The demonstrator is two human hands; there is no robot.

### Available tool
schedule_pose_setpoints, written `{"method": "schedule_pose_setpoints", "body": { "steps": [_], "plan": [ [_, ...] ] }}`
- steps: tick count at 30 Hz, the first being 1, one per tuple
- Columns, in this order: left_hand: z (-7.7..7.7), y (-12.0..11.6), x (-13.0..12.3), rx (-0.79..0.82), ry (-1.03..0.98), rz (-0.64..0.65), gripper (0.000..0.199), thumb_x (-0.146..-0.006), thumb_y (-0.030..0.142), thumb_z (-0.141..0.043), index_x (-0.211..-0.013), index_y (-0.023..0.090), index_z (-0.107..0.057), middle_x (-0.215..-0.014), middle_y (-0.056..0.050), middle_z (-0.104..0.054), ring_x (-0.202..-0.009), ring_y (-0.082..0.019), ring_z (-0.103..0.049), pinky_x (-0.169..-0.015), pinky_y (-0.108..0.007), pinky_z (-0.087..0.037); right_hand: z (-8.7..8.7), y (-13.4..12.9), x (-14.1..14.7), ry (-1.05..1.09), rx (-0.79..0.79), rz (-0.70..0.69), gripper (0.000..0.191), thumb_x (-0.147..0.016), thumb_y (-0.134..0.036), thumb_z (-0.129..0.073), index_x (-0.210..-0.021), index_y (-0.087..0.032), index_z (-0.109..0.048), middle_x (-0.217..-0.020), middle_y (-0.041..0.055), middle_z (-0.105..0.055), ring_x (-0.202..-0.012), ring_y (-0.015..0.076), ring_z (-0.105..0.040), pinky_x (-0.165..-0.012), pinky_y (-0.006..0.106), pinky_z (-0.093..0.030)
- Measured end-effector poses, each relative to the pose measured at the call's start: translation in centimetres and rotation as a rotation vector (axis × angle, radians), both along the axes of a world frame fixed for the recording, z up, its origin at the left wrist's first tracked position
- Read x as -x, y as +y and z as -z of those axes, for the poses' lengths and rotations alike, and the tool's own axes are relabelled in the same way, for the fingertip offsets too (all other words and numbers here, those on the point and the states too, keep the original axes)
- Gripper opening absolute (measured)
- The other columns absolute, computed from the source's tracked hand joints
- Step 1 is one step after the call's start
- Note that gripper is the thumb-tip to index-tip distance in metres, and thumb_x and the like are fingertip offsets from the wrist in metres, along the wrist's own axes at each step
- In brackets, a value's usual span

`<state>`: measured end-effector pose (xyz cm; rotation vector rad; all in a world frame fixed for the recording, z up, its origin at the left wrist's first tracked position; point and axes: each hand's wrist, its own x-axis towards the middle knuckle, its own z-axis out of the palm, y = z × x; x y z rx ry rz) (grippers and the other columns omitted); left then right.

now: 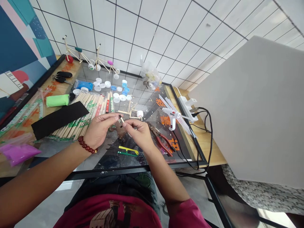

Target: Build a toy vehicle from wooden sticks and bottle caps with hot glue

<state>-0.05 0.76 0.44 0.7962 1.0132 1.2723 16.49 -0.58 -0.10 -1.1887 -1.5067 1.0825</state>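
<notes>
My left hand (pixel 98 128) and right hand (pixel 137 131) meet over a glass tabletop (pixel 102 160). My left thumb and forefinger pinch the upper, black end of a short stick (pixel 122 120); my right thumb and forefinger pinch its pale lower part. I wear a dark red bracelet (pixel 85 145) on my left wrist.

Just beyond my fingers lies a stick frame (pixel 129 110) with a white wheel (pixel 140 113). Farther beyond them are white and blue caps (pixel 122 97), and, well beyond and to the left, a bike with a green seat (pixel 78 49) and another with a pink seat (pixel 110 62).

Left of my fingers is a heap of wrapped chopsticks (pixel 95 104), a black sheet (pixel 60 119) lying across it. Green clay (pixel 57 100) sits past the sheet.

Nearer to me than my fingers lies a yellow and green knife (pixel 128 151). Red-handled pliers (pixel 157 133) rest just right of my right hand, and a white glue gun (pixel 171 115) lies farther right.
</notes>
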Motion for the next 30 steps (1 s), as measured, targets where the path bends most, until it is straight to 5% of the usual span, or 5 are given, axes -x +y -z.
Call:
{"method": "schedule_pose_setpoints", "body": {
  "steps": [6, 15, 24, 30],
  "plan": [
    [0.06, -0.06, 0.04, 0.007, 0.025, -0.002, 0.019, -0.061, 0.028, -0.093, -0.076, 0.021, -0.084, -0.092, -0.008, -0.082, -0.102, -0.025, -0.071, -0.093, -0.035, -0.055, 0.06, 0.05, 0.01, 0.01, 0.017, -0.014, 0.03, -0.084, -0.048, -0.072, -0.076, -0.02, -0.077, -0.066, -0.0006, -0.063, -0.063, 0.0127, -0.049, -0.061, 0.026, -0.043],
    [0.52, -0.02, -0.11, 0.009, 0.015, 0.005, 0.02, -0.061, 0.029, -0.092, -0.077, 0.02, -0.084, -0.092, -0.008, -0.082, -0.097, -0.024, -0.071, -0.095, -0.036, -0.055, 0.44, -0.04, 0.28, -0.16, -0.242, 0.068, 0.018, -0.087, -0.031, -0.068, -0.075, -0.023, -0.079, -0.068, 0.0004, -0.07, -0.063, 0.0141, -0.057, -0.067, 0.029, -0.047],
    [0.39, -0.32, -0.16, -0.015, 0.029, 0.071, 0.035, -0.059, 0.045, -0.096, -0.082, 0.021, -0.085, -0.091, -0.009, -0.081, -0.101, -0.027, -0.071, -0.091, -0.037, -0.055, 0.27, 0.19, 0.37, 0.257, 0.146, -0.057, 0.034, -0.082, -0.056, -0.077, -0.081, -0.022, -0.079, -0.07, 0.0011, -0.073, -0.068, 0.0141, -0.062, -0.072, 0.03, -0.053],
    [0.33, -0.62, -0.31, -0.059, 0.016, 0.15, 0.028, -0.066, 0.044, -0.093, -0.081, 0.023, -0.085, -0.074, -0.005, -0.074, -0.078, -0.02, -0.066, -0.081, -0.036, -0.055, 0.0, 0.15, 0.52, 0.239, 0.157, -0.102, 0.041, -0.081, -0.063, -0.077, -0.076, -0.022, -0.077, -0.072, 0.0017, -0.073, -0.07, 0.0143, -0.061, -0.074, 0.03, -0.054]
  ]
}}
